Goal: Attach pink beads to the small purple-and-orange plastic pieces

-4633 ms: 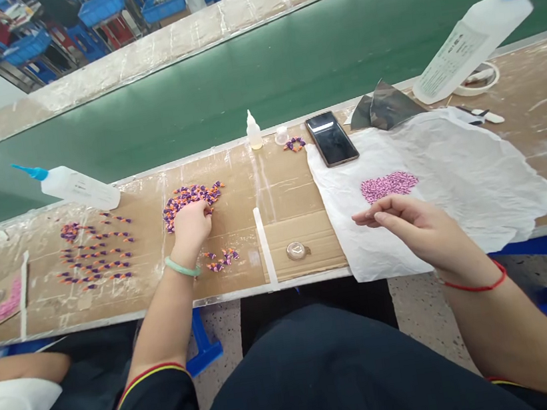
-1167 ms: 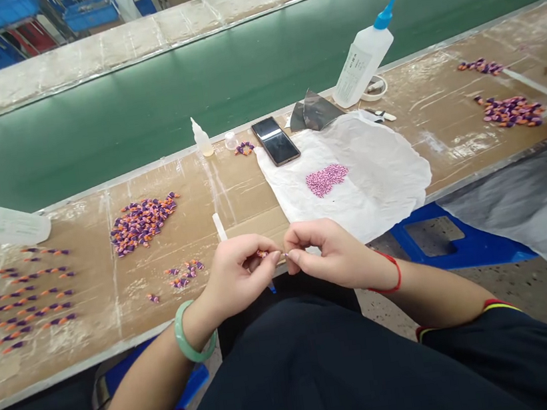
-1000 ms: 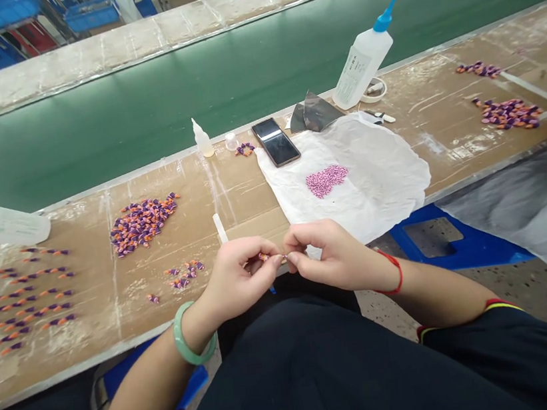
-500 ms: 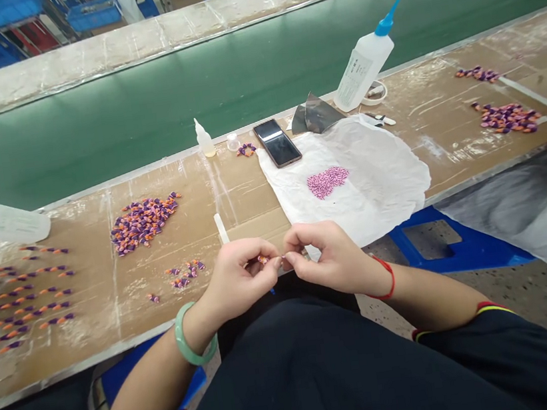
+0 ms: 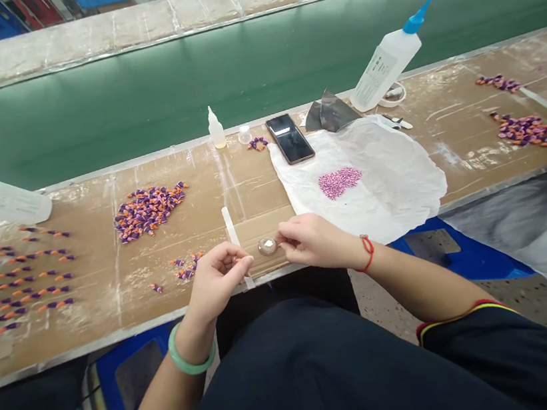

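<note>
My left hand [image 5: 218, 278], with a green bangle on its wrist, is closed in a pinch above the front edge of the table. A bit of orange shows between its fingers, part of a small orange-and-purple piece. My right hand [image 5: 313, 243], with a red cord at the wrist, has thumb and forefinger pressed together at the right side of a small round dish [image 5: 267, 246]. What those fingertips hold is too small to make out. Several orange-and-purple pieces [image 5: 188, 268] lie left of my left hand. Pink grains [image 5: 340, 183] lie on a white cloth [image 5: 395, 189].
A larger heap of orange-and-purple pieces [image 5: 151, 211] and joined rows [image 5: 23, 292] lie to the left. Behind stand a small dropper bottle [image 5: 216, 132], a phone [image 5: 290, 139] and a tilted large bottle [image 5: 387, 69]. A white strip [image 5: 230, 227] lies near my left hand.
My hands have moved apart from where their fingertips met. My right hand is now beside the dish, which has come into view. The neighbour's hand at the left has left the rows.
</note>
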Tool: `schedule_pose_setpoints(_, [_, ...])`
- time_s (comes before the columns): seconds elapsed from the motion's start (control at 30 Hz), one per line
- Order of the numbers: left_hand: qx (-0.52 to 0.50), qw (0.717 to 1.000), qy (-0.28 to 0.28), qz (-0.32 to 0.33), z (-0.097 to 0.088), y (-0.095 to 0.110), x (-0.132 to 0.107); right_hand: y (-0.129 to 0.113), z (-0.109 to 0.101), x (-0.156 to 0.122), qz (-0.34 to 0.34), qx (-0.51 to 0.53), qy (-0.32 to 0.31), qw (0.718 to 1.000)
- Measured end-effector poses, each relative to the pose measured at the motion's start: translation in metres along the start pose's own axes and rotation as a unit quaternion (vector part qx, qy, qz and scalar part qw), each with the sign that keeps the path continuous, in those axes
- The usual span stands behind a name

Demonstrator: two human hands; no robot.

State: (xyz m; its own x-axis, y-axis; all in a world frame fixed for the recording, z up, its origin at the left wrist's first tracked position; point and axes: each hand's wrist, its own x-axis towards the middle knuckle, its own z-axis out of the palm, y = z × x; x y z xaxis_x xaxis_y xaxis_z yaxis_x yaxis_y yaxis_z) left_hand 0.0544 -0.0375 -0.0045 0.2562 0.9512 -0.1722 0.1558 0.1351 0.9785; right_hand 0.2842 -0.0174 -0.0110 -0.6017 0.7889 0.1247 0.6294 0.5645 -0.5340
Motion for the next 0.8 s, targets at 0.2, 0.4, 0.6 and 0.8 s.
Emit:
schedule_pose_setpoints(0.2, [-0.041,0.995,0.014,-0.092,0.0,-0.026,-0.011,0.008,0.014,0.017,-0.002,-0.082,-0.078,0.994])
schedule_pose_setpoints(0.4, [-0.048,0.992,-0.001,-0.115,0.003,-0.025,-0.012,0.004,0.009,0.021,0.003,-0.132,-0.117,0.984])
schedule_pose_setpoints(0.6, [-0.046,0.993,-0.009,-0.105,0.006,-0.024,-0.01,0.003,0.011,0.021,0.009,-0.145,-0.128,0.981])
schedule_pose_setpoints(0.8, [-0.066,0.992,-0.002,-0.104,0.006,-0.024,-0.009,0.003,0.013,0.022,0.015,-0.123,-0.115,0.986])
